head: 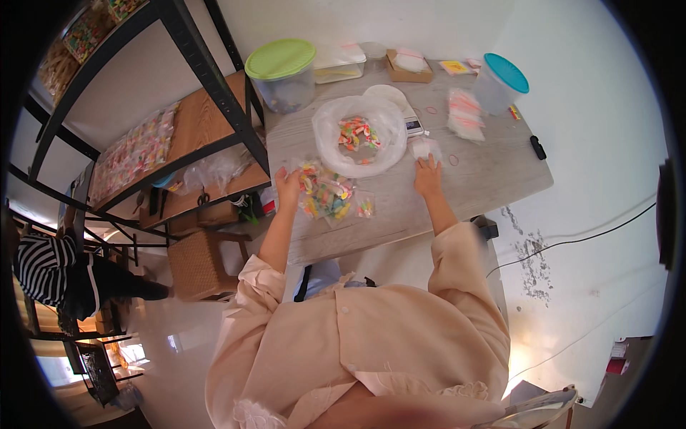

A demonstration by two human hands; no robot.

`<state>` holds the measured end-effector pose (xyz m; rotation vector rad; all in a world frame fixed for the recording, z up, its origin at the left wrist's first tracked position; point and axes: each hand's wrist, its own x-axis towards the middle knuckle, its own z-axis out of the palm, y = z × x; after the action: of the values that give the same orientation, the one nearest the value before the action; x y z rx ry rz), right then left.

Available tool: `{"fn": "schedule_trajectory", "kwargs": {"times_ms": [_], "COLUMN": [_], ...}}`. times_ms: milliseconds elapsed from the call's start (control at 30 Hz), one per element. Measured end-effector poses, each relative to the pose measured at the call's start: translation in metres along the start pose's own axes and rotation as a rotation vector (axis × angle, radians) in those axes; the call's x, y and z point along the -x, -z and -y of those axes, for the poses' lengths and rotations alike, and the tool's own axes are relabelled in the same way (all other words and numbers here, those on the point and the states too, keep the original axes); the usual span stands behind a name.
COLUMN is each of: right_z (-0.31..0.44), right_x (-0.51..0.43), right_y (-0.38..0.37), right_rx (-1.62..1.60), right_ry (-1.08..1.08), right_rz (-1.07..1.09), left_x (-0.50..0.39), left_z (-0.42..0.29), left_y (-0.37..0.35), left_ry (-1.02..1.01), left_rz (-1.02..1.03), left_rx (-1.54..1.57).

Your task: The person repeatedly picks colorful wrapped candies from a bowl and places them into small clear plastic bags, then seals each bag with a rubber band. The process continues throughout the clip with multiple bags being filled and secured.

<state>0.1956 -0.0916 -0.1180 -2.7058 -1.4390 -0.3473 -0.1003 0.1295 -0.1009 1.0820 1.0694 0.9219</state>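
My left hand (288, 185) is at the left edge of a pile of small clear bags of colourful candies (329, 193); whether its fingers grip one of them I cannot tell. With fingers spread, my right hand (428, 177) rests on a small clear plastic bag (425, 148) lying flat on the table. Between the hands and farther back sits a large translucent plastic bag (327, 134), its rim rolled outward, with wrapped candies (358, 133) inside. A white kitchen scale (411, 118) stands partly behind it. Empty zip bags (465, 115) with reddish seals lie to the right.
A green-lidded tub (281, 75), a flat container (340, 64), a cardboard box (409, 67) and a blue-lidded tub (498, 86) line the table's back. Left stands a black-framed shelf (201, 115) with packed candy bags (136, 150), beside a woven stool (195, 265). Another person (69, 273) is at far left.
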Motion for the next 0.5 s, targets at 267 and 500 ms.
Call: {"fn": "schedule_trajectory", "kwargs": {"times_ms": [267,500], "right_z": [0.021,0.068], "right_x": [0.034,0.078], "right_y": [0.027,0.075], "right_rx": [-0.601,-1.697], "right_ry": [-0.093,-0.298], "right_rz": [-0.325,-0.011], "left_x": [0.047,0.114], "left_z": [-0.003,-0.005], "left_y": [-0.002,-0.033], "left_ry": [-0.478,-0.158], "left_rz": [-0.207,0.6], "left_rx": [-0.292,-0.027]}}
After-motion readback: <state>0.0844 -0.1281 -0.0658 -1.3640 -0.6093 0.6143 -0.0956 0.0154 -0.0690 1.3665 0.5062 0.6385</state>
